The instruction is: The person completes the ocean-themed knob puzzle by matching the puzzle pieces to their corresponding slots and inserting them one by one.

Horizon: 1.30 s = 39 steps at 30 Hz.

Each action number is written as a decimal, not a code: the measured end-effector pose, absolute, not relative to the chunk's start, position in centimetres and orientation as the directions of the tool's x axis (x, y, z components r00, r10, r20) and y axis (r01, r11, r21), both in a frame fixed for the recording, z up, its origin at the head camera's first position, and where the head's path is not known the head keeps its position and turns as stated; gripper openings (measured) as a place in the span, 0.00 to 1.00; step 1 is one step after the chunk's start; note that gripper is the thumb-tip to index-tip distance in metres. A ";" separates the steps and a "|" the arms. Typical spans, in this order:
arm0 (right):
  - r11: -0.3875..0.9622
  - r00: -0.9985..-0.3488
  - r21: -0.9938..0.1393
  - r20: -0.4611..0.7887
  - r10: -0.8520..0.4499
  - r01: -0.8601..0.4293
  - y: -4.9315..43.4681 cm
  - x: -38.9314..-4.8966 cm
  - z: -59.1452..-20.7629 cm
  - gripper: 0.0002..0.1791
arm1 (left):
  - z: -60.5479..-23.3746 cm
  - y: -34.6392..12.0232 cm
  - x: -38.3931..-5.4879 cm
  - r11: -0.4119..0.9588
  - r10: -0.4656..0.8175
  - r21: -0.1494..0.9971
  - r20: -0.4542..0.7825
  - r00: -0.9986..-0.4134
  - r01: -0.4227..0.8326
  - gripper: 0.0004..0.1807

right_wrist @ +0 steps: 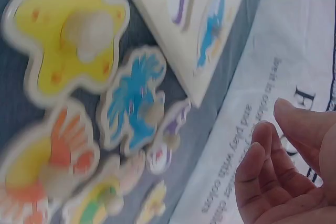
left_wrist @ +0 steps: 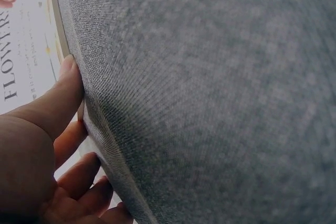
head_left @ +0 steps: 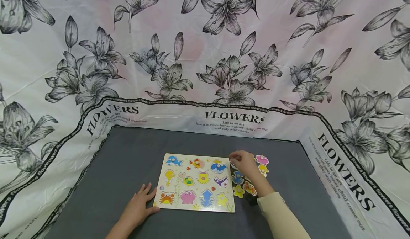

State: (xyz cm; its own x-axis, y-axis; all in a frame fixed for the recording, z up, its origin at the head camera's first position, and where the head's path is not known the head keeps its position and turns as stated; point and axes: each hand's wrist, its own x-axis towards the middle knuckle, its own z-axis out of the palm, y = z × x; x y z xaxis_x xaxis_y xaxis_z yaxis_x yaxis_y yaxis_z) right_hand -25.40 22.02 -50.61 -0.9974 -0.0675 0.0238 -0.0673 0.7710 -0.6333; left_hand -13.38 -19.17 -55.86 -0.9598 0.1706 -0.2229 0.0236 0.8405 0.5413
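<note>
A pale puzzle board (head_left: 211, 178) with colourful sea-animal shapes lies flat on the grey cloth. My left hand (head_left: 137, 201) rests at its lower left corner, fingers spread, the thumb touching the edge; the left wrist view shows that thumb (left_wrist: 68, 80) against the rim. Above the board's upper right corner hovers my right hand (head_left: 245, 164), fingers loosely bent. In the right wrist view nothing is between its thumb and fingers (right_wrist: 268, 156). Under and beside it lie loose knobbed pieces: a yellow starfish (right_wrist: 47, 24), a blue piece (right_wrist: 131, 103) and an orange-and-yellow crab (right_wrist: 31, 177). Others are partly hidden.
A pink piece (head_left: 262, 159) and a yellow piece (head_left: 263, 170) lie to the right of my right hand. Grey cloth (head_left: 128, 160) covers the table. Behind it hangs a white flower-printed curtain (head_left: 192, 125), which also borders both sides.
</note>
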 end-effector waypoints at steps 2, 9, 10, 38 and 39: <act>0.772 -0.998 -0.634 0.030 -0.050 -0.058 22.8 -25.3 -50.2 0.10 | -55.9 -19.2 -13.5 0.846 0.167 0.533 -0.229 -0.959 0.020 0.45; 0.819 -0.992 -0.573 0.118 0.044 -0.032 26.2 -25.0 -49.4 0.11 | -55.8 -19.0 -13.5 0.847 0.170 0.531 -0.238 -0.956 0.018 0.45; 0.825 -0.990 -0.564 0.123 0.064 -0.017 26.7 -24.9 -49.4 0.11 | -55.8 -19.0 -13.5 0.847 0.174 0.532 -0.238 -0.955 0.022 0.45; 0.820 -0.973 -0.528 -0.064 0.222 0.222 33.3 -23.3 -54.4 0.08 | -55.8 -19.2 -13.4 0.847 0.171 0.532 -0.246 -0.954 0.014 0.45; 0.819 -0.972 -0.528 -0.067 0.224 0.225 33.3 -23.3 -54.5 0.08 | -55.8 -19.2 -13.4 0.845 0.172 0.534 -0.241 -0.955 0.018 0.45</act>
State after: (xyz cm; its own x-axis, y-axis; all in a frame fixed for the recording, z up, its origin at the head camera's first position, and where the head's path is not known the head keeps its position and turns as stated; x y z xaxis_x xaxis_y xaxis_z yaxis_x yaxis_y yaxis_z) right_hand -23.27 33.25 -54.46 -0.9724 0.2237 -0.0669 0.2247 0.8188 -0.5283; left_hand -13.35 -19.22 -55.82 -0.9553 0.1718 -0.2407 0.0176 0.8455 0.5337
